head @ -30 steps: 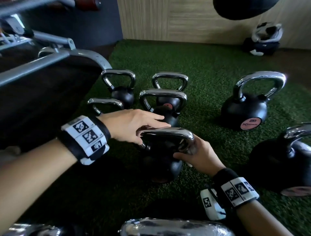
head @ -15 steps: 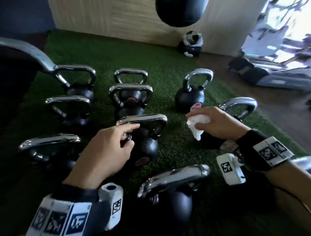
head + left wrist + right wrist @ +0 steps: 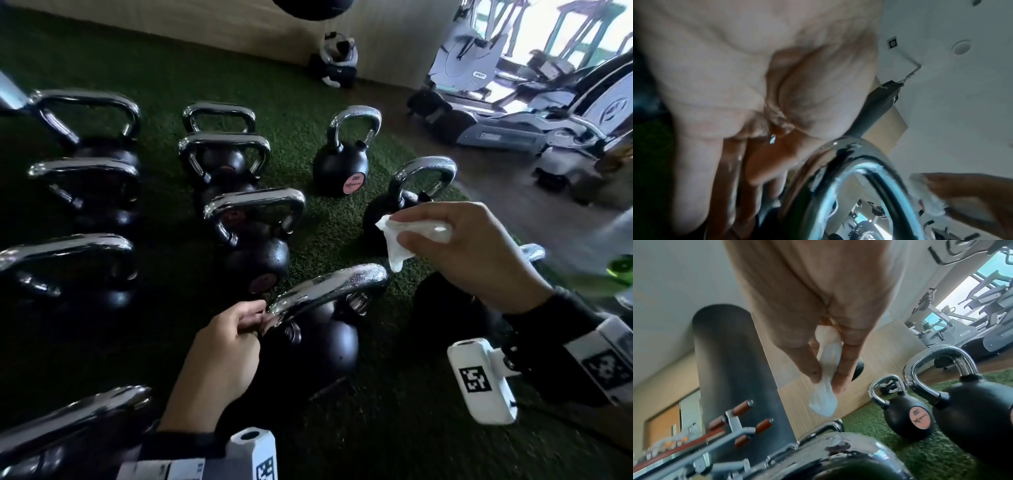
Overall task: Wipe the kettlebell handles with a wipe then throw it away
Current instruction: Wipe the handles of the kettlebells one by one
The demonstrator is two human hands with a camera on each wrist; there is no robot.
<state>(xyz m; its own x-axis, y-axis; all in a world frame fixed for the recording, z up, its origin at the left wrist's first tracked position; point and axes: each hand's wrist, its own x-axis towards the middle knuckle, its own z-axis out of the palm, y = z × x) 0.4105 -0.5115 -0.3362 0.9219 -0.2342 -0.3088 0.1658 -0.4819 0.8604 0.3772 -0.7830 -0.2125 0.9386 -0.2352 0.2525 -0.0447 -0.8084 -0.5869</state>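
Observation:
Several black kettlebells with chrome handles stand on green turf. My left hand [image 3: 251, 320] grips the left end of the chrome handle [image 3: 329, 289] of the nearest kettlebell [image 3: 308, 346]; the left wrist view shows fingers curled at that handle [image 3: 838, 170]. My right hand [image 3: 442, 233] hovers above and to the right of it, pinching a crumpled white wipe [image 3: 400, 240] between thumb and fingers. In the right wrist view the wipe [image 3: 825, 395] hangs from the fingertips [image 3: 838, 382] above a chrome handle [image 3: 838, 444].
More kettlebells [image 3: 342, 164] stand behind and to the left on the turf [image 3: 394, 428]. A hanging punch bag [image 3: 731, 369] is at the back wall. Treadmills [image 3: 513, 113] stand on the wooden floor at right. A green-capped bottle [image 3: 620, 265] shows at the right edge.
My left hand left the middle kettlebell's handle and took the nearer one's. My right hand lifted off a handle with the wipe and now hovers at right. The view swung right.

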